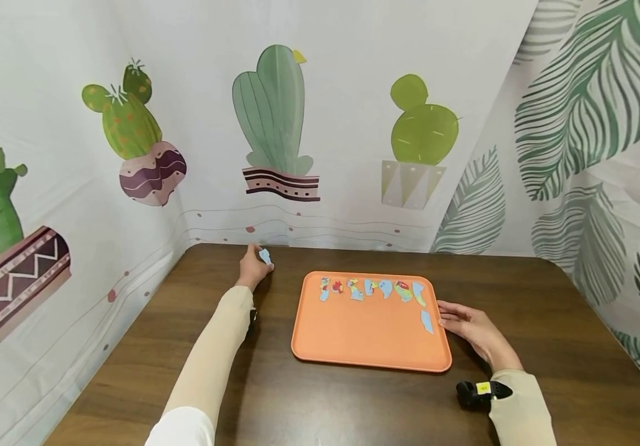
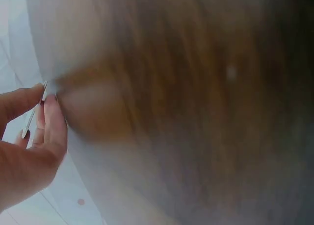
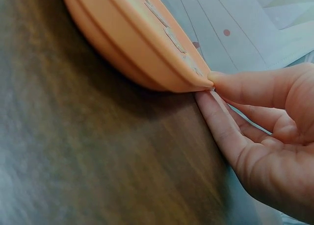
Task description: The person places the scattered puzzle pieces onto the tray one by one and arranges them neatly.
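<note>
My left hand (image 1: 254, 267) is at the far left of the table and pinches a thin, pale blue puzzle piece (image 1: 265, 256) between thumb and fingers. In the left wrist view the piece (image 2: 34, 112) shows edge-on as a narrow strip. An orange tray (image 1: 367, 334) lies on the table, right of that hand. Along its far side runs a row of several irregular, colourful puzzle pieces (image 1: 386, 287), and a light blue piece (image 1: 427, 321) lies near the right rim. My right hand (image 1: 478, 331) pinches this right rim, thumb on top and a finger beneath, as the right wrist view shows.
The dark brown wooden table (image 1: 347, 409) reaches back to a white curtain (image 1: 347, 124) printed with cacti and leaves. Black straps with small devices sit on both wrists, the right device (image 1: 473, 395) close above the tabletop.
</note>
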`<state>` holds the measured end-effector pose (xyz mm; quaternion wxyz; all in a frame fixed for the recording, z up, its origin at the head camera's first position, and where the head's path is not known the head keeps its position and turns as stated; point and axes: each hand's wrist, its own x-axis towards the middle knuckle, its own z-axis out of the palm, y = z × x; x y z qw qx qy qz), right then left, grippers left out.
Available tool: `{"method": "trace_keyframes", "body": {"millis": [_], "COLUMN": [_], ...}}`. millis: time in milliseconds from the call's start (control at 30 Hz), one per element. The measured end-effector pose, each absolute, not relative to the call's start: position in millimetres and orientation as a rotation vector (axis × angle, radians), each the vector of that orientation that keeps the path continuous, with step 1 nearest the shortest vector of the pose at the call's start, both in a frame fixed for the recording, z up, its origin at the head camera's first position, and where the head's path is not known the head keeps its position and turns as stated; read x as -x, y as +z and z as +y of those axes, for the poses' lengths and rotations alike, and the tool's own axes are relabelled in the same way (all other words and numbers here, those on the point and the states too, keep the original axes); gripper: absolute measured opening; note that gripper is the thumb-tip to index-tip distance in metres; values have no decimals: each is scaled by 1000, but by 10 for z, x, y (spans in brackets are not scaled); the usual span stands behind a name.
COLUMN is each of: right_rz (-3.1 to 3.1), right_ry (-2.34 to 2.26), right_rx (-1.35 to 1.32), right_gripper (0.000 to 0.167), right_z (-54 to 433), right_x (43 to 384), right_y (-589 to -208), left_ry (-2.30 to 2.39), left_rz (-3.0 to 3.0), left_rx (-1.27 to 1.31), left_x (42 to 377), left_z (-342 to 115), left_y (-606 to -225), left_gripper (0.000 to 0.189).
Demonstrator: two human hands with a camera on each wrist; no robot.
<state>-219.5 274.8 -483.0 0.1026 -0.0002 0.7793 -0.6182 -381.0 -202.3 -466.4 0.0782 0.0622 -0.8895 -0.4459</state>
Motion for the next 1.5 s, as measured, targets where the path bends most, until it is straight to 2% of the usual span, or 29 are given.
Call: {"method": "trace_keyframes", "body": {"millis": [167,367,1100,1500], "right_rz": [2277,2289,2292,2314], "right_ry": [-1842,-1834,-1816,-1789], "right_rx": [2,27,36,24], "right_gripper": [64,65,65,64], "right_z": [2744,2755,2756,2767], "right_x": [2190,2182,2179,2188], "right_y": [-4842,-4832,-4810,-4822], "left_ry": [-1752,-2023,-2295,-2403], "left_rz": [-2479,-2348,-2237,-2304], "left_rx": [-181,-106,-75,-36], "left_x": [3780,3695,3171,2859], "left_z": [-2014,-1925,-1328,-638], "left_y": [-4655,-4541,-4218,-4255], "left_gripper": [55,52,44,46]}}
